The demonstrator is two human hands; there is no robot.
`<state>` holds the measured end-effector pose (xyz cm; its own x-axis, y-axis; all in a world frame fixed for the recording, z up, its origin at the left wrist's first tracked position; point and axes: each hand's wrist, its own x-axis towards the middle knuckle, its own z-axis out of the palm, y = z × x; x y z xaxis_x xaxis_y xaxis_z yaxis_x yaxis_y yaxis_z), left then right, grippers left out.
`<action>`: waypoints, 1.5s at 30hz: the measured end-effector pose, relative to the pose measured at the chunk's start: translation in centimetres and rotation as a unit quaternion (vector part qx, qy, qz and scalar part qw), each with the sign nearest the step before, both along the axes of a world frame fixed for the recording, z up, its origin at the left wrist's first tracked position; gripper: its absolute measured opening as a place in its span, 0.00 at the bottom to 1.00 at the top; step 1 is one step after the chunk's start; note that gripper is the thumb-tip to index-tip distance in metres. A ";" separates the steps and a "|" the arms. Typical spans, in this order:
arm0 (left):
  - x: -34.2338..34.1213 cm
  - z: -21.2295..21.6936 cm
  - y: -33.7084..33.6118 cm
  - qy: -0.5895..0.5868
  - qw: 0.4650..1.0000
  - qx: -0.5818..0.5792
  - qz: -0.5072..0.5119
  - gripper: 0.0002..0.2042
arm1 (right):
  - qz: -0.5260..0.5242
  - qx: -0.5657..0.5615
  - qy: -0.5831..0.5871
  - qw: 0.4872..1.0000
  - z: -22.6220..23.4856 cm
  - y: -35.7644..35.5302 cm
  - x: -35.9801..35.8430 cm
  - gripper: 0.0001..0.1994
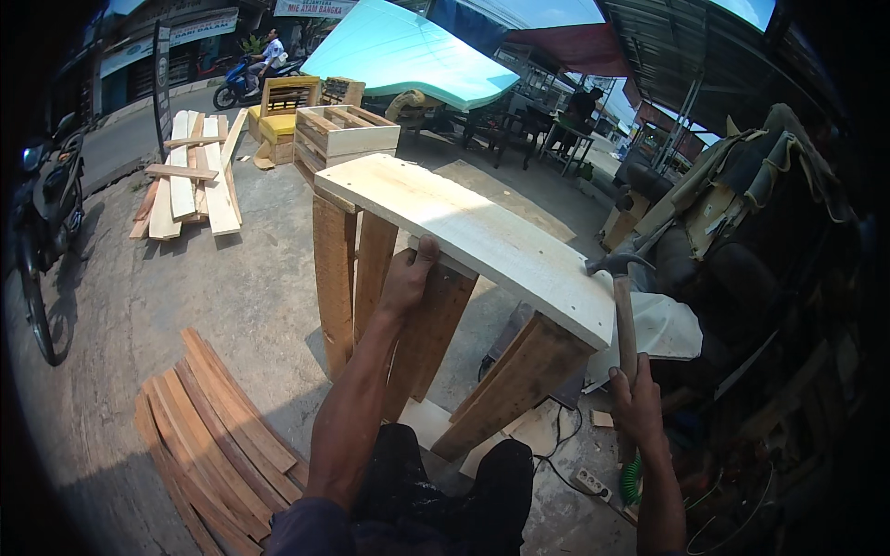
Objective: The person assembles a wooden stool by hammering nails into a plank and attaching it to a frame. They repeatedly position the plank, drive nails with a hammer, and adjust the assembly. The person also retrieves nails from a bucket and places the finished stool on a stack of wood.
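A pale wooden board point(464, 227) lies across a frame of upright brown planks point(336, 278) in front of me. My left hand point(409, 274) grips the board's near edge, thumb on top. My right hand point(636, 398) is closed around the wooden handle of a claw hammer point(619, 269), whose metal head sits beside the right end of the board, just above its edge. My dark trousers point(445, 491) show below the frame.
Curved wooden slats point(218, 435) lie on the concrete at lower left. A stack of planks point(190, 181) and a wooden crate point(345, 130) sit farther back. A power strip point(593, 482) with cables lies by my right leg. Motorbike point(42, 232) at left; upholstery clutter at right.
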<state>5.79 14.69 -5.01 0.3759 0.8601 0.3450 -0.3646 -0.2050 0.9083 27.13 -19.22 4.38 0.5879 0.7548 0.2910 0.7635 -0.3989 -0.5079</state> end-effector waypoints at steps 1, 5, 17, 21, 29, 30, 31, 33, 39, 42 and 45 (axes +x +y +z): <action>0.0 0.0 0.2 0.001 1.000 0.002 0.000 0.45 | -0.006 0.009 0.004 1.000 -0.6 0.4 -0.2 0.14; 0.8 -0.4 0.7 -0.051 0.999 0.009 0.015 0.42 | -0.013 0.050 0.054 0.997 -2.8 0.8 0.8 0.14; -1.0 0.6 -0.9 -0.077 0.995 -0.021 -0.059 0.43 | 0.004 0.115 0.123 0.986 -4.1 0.7 0.6 0.13; -0.8 0.2 -0.9 -0.022 0.998 0.006 0.057 0.42 | -0.004 0.105 0.145 0.984 -1.6 0.9 0.3 0.14; 1.0 1.7 -3.0 0.012 0.978 0.044 0.203 0.47 | 0.047 0.292 0.142 0.945 -0.6 5.0 5.1 0.21; 0.7 1.9 -2.8 0.024 0.978 0.048 0.201 0.48 | 0.053 0.302 0.150 0.940 -0.2 6.0 5.6 0.22; 0.7 2.0 -2.9 0.028 0.977 0.051 0.207 0.48 | 0.055 0.312 0.160 0.935 0.2 6.7 6.0 0.24; 0.8 2.0 -3.3 0.036 0.973 0.057 0.219 0.48 | 0.060 0.331 0.179 0.924 1.0 7.9 6.1 0.27; 0.0 1.2 -2.2 -0.026 0.989 0.026 0.143 0.42 | 0.126 0.301 0.207 0.922 1.6 11.6 4.8 0.31; -0.1 2.2 -1.4 -0.137 0.988 -0.070 0.029 0.43 | 0.174 0.280 0.346 0.878 2.2 11.2 4.3 0.22; -1.3 2.9 -0.8 -0.080 0.996 -0.032 -0.021 0.43 | 0.181 0.303 0.355 0.866 1.9 11.2 3.4 0.18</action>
<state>4.51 13.85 -2.13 0.3558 0.8668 0.3494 -0.5134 -0.1311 0.8481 30.56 -7.99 6.32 0.5374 0.7628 0.3597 0.1922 0.3045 -0.9329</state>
